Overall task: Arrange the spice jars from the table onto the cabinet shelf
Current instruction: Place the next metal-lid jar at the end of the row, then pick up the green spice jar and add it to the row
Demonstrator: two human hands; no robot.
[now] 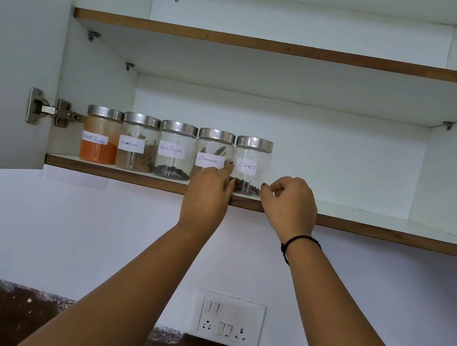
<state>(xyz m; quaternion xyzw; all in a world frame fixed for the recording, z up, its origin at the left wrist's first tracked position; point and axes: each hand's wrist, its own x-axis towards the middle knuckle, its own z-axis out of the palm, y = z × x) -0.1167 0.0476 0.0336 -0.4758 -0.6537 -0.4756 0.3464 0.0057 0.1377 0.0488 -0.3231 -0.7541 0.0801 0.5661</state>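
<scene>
Head view: five jars stand in a row on the shelf (363, 221). Both hands flank the cloves jar (250, 165), last in line: left hand (207, 195) touching it, right hand (291, 203) half-curled beside it, neither gripping. Bench unseen; remaining jars unknown.

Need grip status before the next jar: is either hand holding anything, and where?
Both hands are at the Cloves jar on the shelf, low on its sides: left hand, right hand. A firm grip cannot be told.
</scene>
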